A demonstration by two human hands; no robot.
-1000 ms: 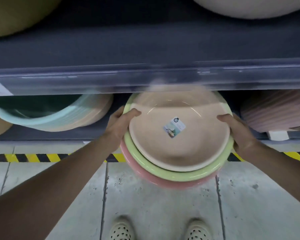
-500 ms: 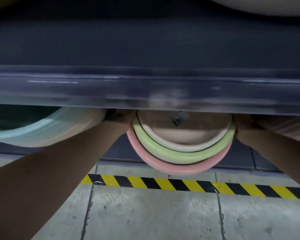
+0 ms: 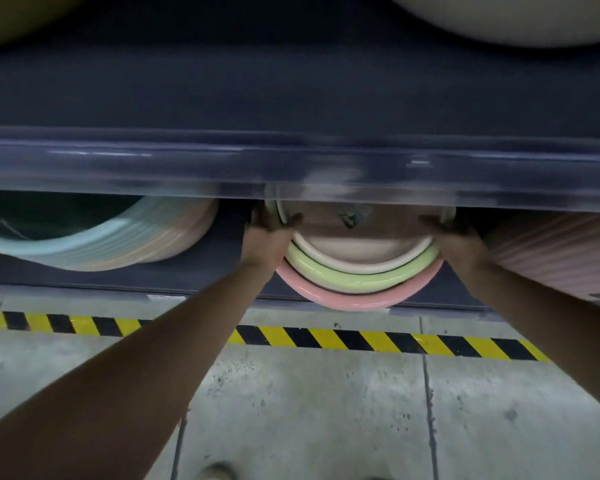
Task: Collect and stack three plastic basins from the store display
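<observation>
Dark store shelving [image 3: 291, 98] over hazard-taped concrete [image 3: 326, 410]: your left hand [image 3: 267, 237] and right hand [image 3: 454, 237] clasp opposite rims of the nested basins [image 3: 361, 275], cream in green in pink, at the lower shelf [image 3: 205, 275]. Hold them level and clear the shelf lip [image 3: 187, 168] overhead.

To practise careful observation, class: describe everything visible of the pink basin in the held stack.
The pink basin is the lowest, outermost of a nested stack: a green basin sits in it, a cream basin in that. Only its thick, rounded, glossy, plastic-looking rim shows, as a crescent. It is tilted, opening toward the camera, its far side hidden behind the shelf edge. The left hand and right hand grip the stack's sides.
</observation>
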